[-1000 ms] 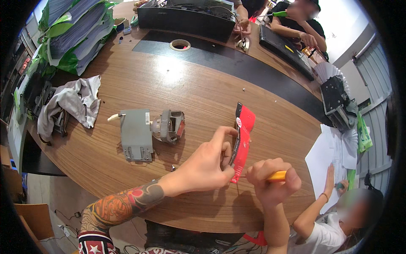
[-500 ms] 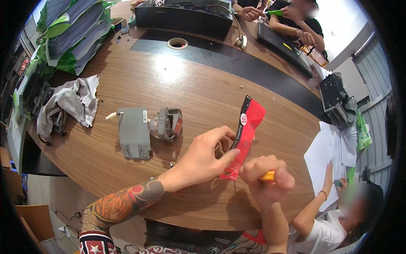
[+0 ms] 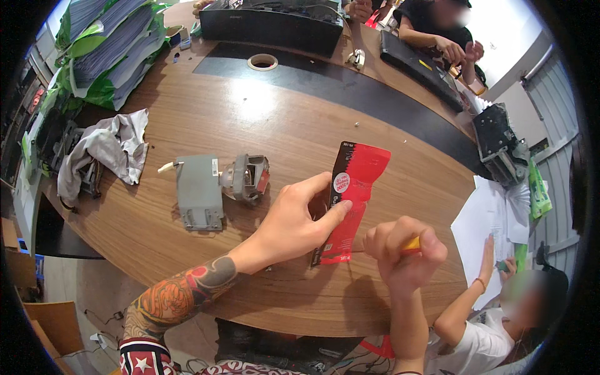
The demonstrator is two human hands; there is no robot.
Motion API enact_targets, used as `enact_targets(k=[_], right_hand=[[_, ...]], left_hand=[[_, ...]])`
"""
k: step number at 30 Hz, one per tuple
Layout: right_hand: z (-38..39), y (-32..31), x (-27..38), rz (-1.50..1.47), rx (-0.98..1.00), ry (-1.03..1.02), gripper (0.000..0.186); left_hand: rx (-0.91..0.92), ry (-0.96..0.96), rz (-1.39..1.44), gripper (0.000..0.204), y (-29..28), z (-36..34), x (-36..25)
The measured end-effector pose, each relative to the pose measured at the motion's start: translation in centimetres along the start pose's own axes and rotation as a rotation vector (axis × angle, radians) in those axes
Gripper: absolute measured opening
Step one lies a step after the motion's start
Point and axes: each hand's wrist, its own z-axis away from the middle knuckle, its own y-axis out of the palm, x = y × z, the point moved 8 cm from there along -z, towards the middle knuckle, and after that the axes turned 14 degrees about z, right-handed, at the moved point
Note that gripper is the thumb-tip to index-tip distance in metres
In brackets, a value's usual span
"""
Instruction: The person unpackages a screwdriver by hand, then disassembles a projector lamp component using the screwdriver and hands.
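My left hand (image 3: 290, 215) holds a flat red-and-black package (image 3: 359, 200) upright over the near middle of the table, thumb on its front and the other fingers behind it. Close by on the right, my right hand (image 3: 405, 250) is closed around a yellow-handled tool (image 3: 410, 244). Only a bit of the yellow handle shows; a thin shaft seems to run from the fist toward the package's lower edge, its tip unclear. To the left of my hands lie a flat grey panel (image 3: 200, 194) and a grey lamp module (image 3: 249, 179) with a glass bulb.
A grey cloth (image 3: 119, 147) lies over dark parts at the left. Stacked papers in green wrapping (image 3: 109, 56) stand far left. At the back are a black open case (image 3: 269, 28) and a tape roll (image 3: 262, 62). Co-workers sit far right and near right, beside paper sheets (image 3: 484, 219).
The package has turned to show more of its front and shifted slightly left. My right hand has moved a little right and up. The far co-worker's hands have moved.
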Motion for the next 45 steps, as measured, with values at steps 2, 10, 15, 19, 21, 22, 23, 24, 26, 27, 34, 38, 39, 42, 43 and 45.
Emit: enact_targets(k=[2, 10, 15, 19, 21, 22, 23, 24, 26, 27, 34, 38, 39, 42, 43, 45], right_hand=[[0.1, -0.7, 0.1, 0.007, -0.014, -0.026, 0.059], [0.2, -0.2, -0.1, 0.137, -0.105, -0.026, 0.061], [-0.1, -1.2, -0.3, 0.130, -0.156, 0.007, 0.061], [-0.2, -1.1, -0.2, 0.155, -0.149, -0.003, 0.061], [-0.1, -1.1, -0.3, 0.171, -0.146, -0.006, 0.061], [0.0, -1.4, -0.4, 0.084, -0.184, -0.006, 0.061], [0.0, -1.7, -0.5, -0.003, -0.220, -0.006, 0.060], [-0.1, -1.8, -0.2, -0.001, -0.220, -0.008, 0.060], [-0.2, -3.0, 0.5, -0.313, -0.354, 0.029, 0.058], [-0.2, -3.7, 0.9, -0.320, -0.431, 0.063, 0.055], [-1.0, -5.5, 0.2, 0.293, -0.286, 0.136, 0.033], [-1.0, -4.8, 0.3, 0.494, -0.114, 0.151, 0.019], [-1.1, -4.5, 0.8, 0.547, -0.111, 0.123, 0.017], [-1.2, -3.6, 0.1, 0.513, -0.046, 0.169, 0.013], [-1.3, -3.4, 0.3, 0.511, -0.041, 0.167, 0.013], [-1.2, -2.5, -0.2, 0.620, 0.069, 0.236, 0.015]], left_hand=[[0.001, 0.099, -0.088, 0.019, 0.4, -0.1, -1.0], [-0.004, 0.040, -0.162, 0.024, -0.5, 0.4, -0.2], [-0.013, 0.226, -0.299, 0.015, -0.4, 0.4, -1.1], [0.008, 0.200, -0.334, 0.022, -0.3, 0.6, -1.6], [0.026, 0.116, -0.366, 0.029, -0.4, 0.6, -1.0], [0.023, 0.123, -0.358, 0.031, -0.4, 0.6, -0.9], [0.019, 0.130, -0.349, 0.033, -0.5, 0.7, -0.8], [0.019, 0.132, -0.349, 0.033, -0.4, 0.7, -1.0], [-0.030, 0.124, -0.058, 0.031, -0.9, 0.7, -1.1], [-0.035, 0.118, 0.085, 0.032, -1.0, 0.5, -0.7], [-0.079, 0.145, 0.317, 0.033, -2.0, 0.3, -1.7], [-0.185, 0.205, 0.445, 0.033, -3.6, 0.2, -2.9], [-0.209, 0.182, 0.516, 0.033, -3.7, 0.2, -3.1], [-0.206, 0.161, 0.600, 0.034, -4.0, 0.1, -2.9], [-0.210, 0.165, 0.597, 0.034, -4.1, 0.1, -3.0], [-0.212, 0.158, 0.557, 0.034, -4.0, 0.1, -2.8]])
